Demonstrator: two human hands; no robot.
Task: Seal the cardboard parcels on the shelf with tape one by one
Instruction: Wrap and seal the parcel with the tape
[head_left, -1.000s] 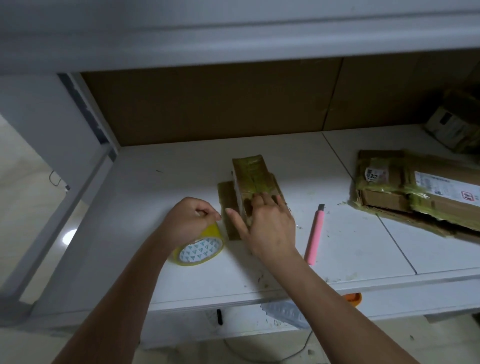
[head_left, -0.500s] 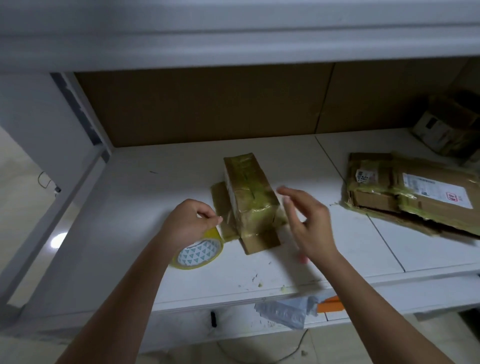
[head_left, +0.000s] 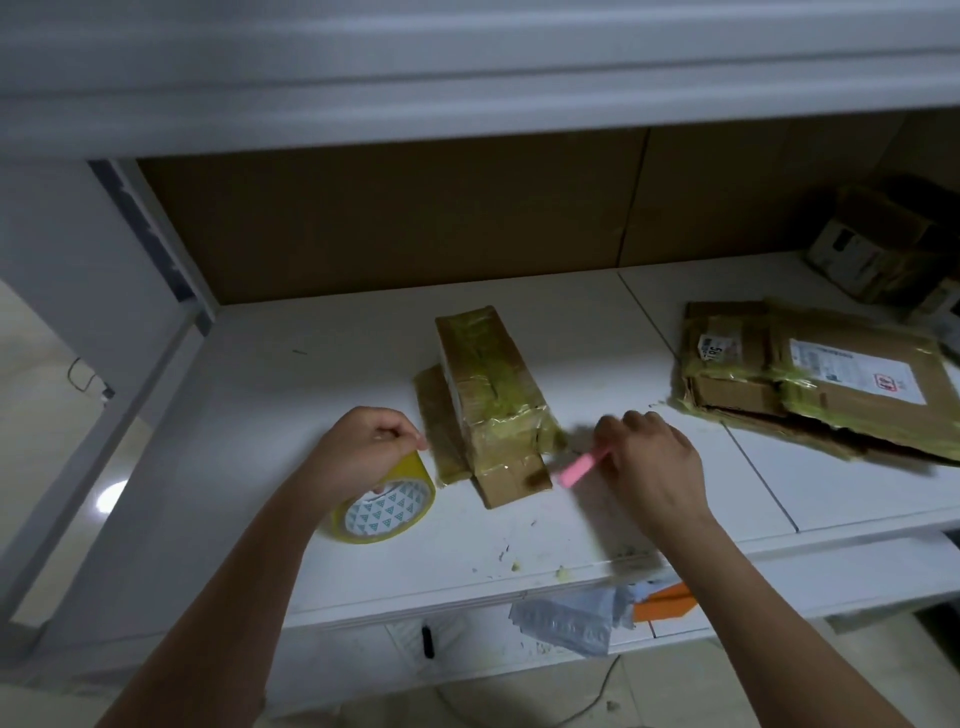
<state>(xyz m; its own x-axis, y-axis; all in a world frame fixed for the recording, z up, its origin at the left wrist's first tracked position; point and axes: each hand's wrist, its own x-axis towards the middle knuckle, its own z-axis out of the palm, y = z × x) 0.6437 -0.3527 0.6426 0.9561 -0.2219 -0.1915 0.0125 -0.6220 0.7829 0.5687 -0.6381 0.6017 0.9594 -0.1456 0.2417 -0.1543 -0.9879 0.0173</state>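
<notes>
My left hand (head_left: 358, 457) grips tape roll (head_left: 387, 506), right hand (head_left: 652, 457) holds pink cutter (head_left: 582, 469); I'd keep tape taut, slice close beside small parcel (head_left: 493, 405).

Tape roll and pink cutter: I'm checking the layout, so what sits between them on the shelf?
In the head view, the taped cardboard parcel lies between the tape roll and the pink cutter.
</notes>
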